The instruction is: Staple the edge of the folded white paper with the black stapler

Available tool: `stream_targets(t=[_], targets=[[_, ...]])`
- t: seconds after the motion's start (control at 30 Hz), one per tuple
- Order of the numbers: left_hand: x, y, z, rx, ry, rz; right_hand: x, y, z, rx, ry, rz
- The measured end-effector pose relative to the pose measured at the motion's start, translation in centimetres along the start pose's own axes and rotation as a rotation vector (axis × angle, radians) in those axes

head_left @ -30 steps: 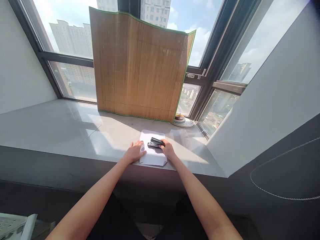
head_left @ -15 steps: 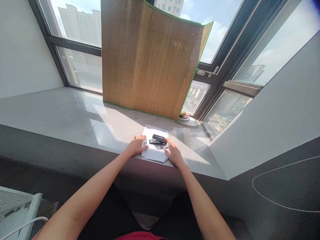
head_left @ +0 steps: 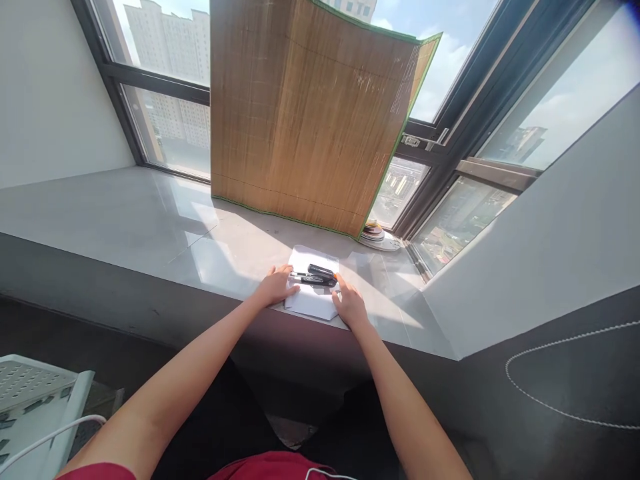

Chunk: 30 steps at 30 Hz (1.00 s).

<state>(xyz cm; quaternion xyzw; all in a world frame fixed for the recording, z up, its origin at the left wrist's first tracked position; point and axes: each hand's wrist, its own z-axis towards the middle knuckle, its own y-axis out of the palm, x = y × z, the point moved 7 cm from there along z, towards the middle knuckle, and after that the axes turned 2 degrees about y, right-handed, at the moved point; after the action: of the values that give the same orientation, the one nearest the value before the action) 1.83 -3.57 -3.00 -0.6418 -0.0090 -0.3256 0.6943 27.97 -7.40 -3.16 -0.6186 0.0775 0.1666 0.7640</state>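
Observation:
A black stapler (head_left: 320,281) lies across white paper sheets (head_left: 313,307) at the sill's front edge, its top arm swung apart from the lower part. Thin silvery parts stick out of its left end. My left hand (head_left: 274,287) is at these parts, fingers and thumb curled about that end; the exact contact is too small to see. At the right end, my right hand (head_left: 351,307) has its fingers and thumb closed about the stapler.
Behind the paper a bamboo mat (head_left: 305,127) with green edging leans against the window. Stacked plates (head_left: 377,238) stand by its right corner. A white perforated metal rack (head_left: 40,380) is at lower left, and a twisted cord (head_left: 515,383) hangs at right.
Silvery parts now extend from the stapler's left end to my left hand, where there was a gap before. My right hand stays at the right end. The view has shifted slightly.

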Motion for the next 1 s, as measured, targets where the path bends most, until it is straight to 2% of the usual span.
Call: stream_targets(t=[0.2,0.4,0.5,0.6,0.7,0.77,0.9,1.0], targets=[[-0.4,0.2,0.2,0.002,-0.004,-0.009,-0.2,-0.3,-0.2,0.024,0.008,-0.012],[-0.5,0.2,0.2,0.027,0.011,-0.008,0.9,0.4,0.1,0.032,0.030,0.012],[-0.4,0.2,0.1,0.024,0.011,-0.002,1.5,0.4,0.6,0.041,0.034,0.111],[-0.2,0.1,0.0,0.011,0.000,-0.001,2.0,-0.4,1.7,0.103,0.063,0.325],[-0.1,0.0,0.0,0.001,-0.009,-0.003,1.1,-1.1,3.3,0.143,-0.004,0.515],[0.1,-0.1,-0.1,0.001,-0.008,-0.003,-0.1,-0.9,4.7,0.085,-0.053,0.583],[0.2,-0.1,-0.2,-0.005,-0.012,0.003,-2.3,-0.4,6.7,-0.015,-0.101,0.570],[-0.1,-0.1,-0.1,-0.004,-0.016,-0.026,-3.2,-1.3,6.8,0.011,-0.121,0.536]])
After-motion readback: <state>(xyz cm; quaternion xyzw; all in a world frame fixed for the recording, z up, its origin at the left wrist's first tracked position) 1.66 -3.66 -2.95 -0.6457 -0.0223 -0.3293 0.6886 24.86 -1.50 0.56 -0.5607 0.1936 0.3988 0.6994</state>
